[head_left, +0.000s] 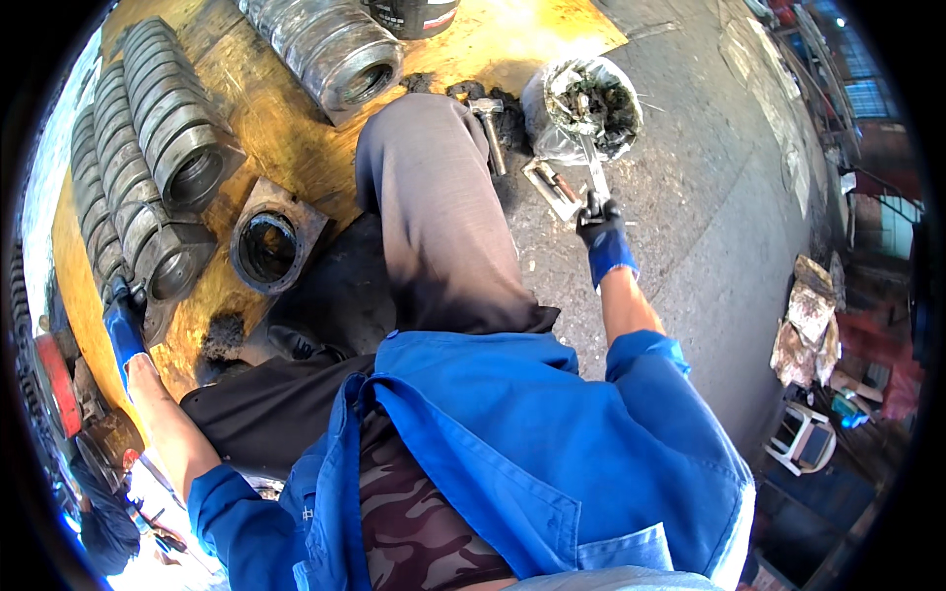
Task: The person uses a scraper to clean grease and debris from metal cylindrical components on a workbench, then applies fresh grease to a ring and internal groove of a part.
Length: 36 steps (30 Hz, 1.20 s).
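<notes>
My left hand (123,310), in a blue and black glove, has its fingers curled over the near end of the leftmost row of dark metal rings (91,187), on a ring there. Its fingertips are partly hidden. My right hand (603,225), gloved the same way, is closed round the near end of a long flat metal tool (594,165). The tool's far end reaches over the rim into a bag-lined bucket (537,118) of dark, clumpy material. Just left of the tool a small pale frame (544,192) with a reddish-brown piece lies on the floor.
Two more ring rows (163,84) stand on the yellow board (281,128). A square flanged ring (268,244) sits apart, nearer me. Farther off are a wrapped ring stack (325,54) and a black pail (419,18). A hammer (490,128) lies beside my knee.
</notes>
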Tool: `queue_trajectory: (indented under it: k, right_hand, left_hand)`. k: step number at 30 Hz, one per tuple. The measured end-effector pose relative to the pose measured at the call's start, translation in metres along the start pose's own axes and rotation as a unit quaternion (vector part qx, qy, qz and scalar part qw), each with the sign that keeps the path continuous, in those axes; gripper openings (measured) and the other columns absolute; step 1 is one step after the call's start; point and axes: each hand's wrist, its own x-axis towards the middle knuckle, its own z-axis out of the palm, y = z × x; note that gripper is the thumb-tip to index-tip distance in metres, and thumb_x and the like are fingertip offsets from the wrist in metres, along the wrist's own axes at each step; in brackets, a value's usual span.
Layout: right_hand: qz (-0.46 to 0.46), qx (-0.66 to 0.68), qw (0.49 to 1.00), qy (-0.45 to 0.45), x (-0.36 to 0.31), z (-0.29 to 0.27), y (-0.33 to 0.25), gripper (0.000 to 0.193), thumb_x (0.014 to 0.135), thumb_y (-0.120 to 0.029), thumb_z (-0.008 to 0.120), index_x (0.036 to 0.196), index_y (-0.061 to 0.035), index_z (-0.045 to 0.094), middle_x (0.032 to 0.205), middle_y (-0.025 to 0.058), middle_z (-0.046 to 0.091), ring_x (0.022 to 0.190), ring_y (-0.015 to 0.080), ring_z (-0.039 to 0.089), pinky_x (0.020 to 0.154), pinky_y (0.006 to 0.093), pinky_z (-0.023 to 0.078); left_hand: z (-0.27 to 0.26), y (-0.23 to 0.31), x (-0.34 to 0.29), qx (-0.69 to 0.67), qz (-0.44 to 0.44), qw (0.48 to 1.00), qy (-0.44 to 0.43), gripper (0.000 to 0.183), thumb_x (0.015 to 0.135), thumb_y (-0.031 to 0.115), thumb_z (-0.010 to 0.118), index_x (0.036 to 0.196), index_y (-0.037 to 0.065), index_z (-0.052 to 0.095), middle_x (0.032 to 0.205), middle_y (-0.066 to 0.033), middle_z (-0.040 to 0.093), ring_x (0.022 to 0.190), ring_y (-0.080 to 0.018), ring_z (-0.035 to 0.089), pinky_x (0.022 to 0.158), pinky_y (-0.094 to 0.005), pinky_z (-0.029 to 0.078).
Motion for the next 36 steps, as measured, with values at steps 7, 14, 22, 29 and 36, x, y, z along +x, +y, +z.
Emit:
queue_trajectory:
  k: [7,14,22,29,36]
  right_hand:
    - [0.068,-0.008,0.995,-0.068,-0.006,-0.076,-0.013,0.015,0.094,-0.029,0.054,0.097,-0.0174,0.063,0.096,0.0081,0.072,0.044,0.0151,0.047,0.04,0.0308,0.039]
    - [0.08,-0.098,0.888,-0.443,0.058,0.006,-0.094,0.035,0.097,-0.023,0.046,0.128,-0.008,0.052,0.093,0.0041,0.065,0.063,0.0073,0.056,0.053,0.0237,0.046]
    - [0.322,-0.063,0.685,-0.65,-0.133,0.357,0.089,0.04,0.096,-0.026,0.054,0.13,-0.0058,0.055,0.063,-0.0063,0.047,0.052,0.0042,0.041,0.05,0.0224,0.037]
    - [0.432,-0.054,0.611,-0.661,-0.282,0.354,0.322,0.046,0.096,-0.037,0.055,0.13,-0.0062,0.053,0.109,0.0141,0.065,0.076,0.0174,0.061,0.066,0.0373,0.048]
    - [0.375,-0.187,0.661,-0.623,-0.373,0.307,0.379,0.044,0.097,-0.033,0.056,0.125,0.0014,0.053,0.087,0.0196,0.07,0.059,0.0216,0.065,0.052,0.0285,0.055]
  left_hand:
    - [-0.019,0.018,-0.012,-0.176,-0.1,0.979,-0.011,0.036,0.099,0.023,0.05,0.121,-0.003,0.062,0.108,-0.011,0.066,0.092,-0.0173,0.061,0.082,-0.0289,0.052]
    - [0.007,0.123,-0.002,-0.285,-0.14,0.945,0.076,0.026,0.095,0.017,0.057,0.116,0.003,0.063,0.103,-0.0081,0.066,0.09,-0.0189,0.064,0.079,-0.0347,0.055]
    - [-0.006,0.187,-0.001,-0.638,-0.25,0.72,0.11,0.036,0.097,0.034,0.056,0.114,0.003,0.062,0.09,-0.0118,0.068,0.067,-0.0225,0.062,0.066,-0.0395,0.055]
    - [-0.006,0.215,0.001,-0.851,-0.15,0.492,0.1,0.022,0.094,0.032,0.052,0.092,0.012,0.06,0.068,-0.0012,0.049,0.057,-0.0152,0.047,0.065,-0.0353,0.049]
    - [-0.011,0.245,-0.013,-0.91,-0.098,0.394,0.084,0.027,0.094,0.043,0.052,0.082,0.023,0.066,0.071,0.007,0.062,0.058,-0.017,0.053,0.072,-0.0452,0.051]
